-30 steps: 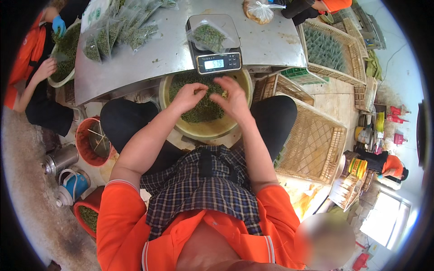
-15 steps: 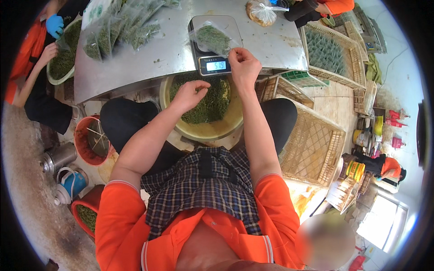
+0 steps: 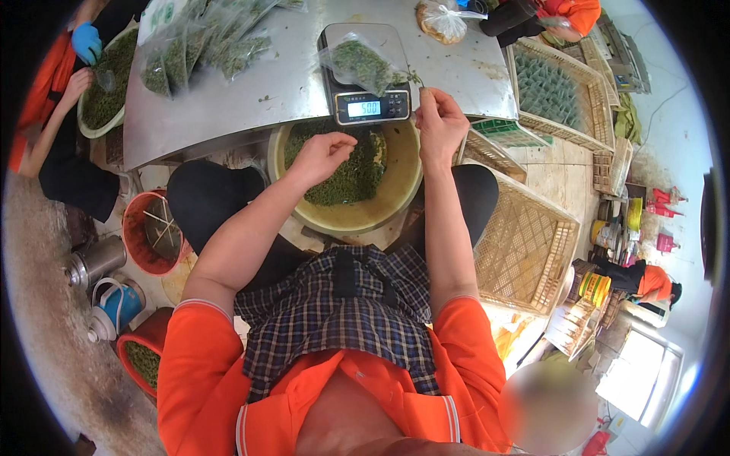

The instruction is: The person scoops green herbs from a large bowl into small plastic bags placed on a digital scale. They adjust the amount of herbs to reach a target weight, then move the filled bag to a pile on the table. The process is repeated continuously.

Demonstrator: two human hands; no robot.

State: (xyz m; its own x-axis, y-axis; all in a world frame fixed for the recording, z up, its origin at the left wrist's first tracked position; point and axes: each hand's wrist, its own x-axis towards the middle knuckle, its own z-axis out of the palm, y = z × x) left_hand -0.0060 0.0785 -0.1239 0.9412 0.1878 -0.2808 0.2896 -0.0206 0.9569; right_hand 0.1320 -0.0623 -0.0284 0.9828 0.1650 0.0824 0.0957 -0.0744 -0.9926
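Observation:
A clear plastic bag of green herb [image 3: 357, 61] lies on the digital scale [image 3: 372, 109] at the table's near edge. To the right of the scale, my right hand [image 3: 442, 125] pinches a thin green sprig [image 3: 416, 78] between thumb and fingers, at the bag's right corner. My left hand [image 3: 323, 159] hangs over the round yellowish basin [image 3: 401, 178], its fingers drawn together. Whatever those fingers hold, if anything, is too small to make out. Loose green herb [image 3: 346, 178] covers much of the basin's bottom.
Filled clear bags [image 3: 209, 49] are heaped on the metal table [image 3: 296, 80]. A knotted bag [image 3: 441, 23] sits farther right. Crates [image 3: 525, 239] stand on the right. A red bucket [image 3: 156, 262] stands left of my knee; a co-worker's blue-gloved hand [image 3: 87, 43] is at far left.
My right hand has moved right, off the bag, and now shows a sprig in its fingers. The bag's right side has settled lower, and the scale's reading has dropped. My left hand stays nearly still.

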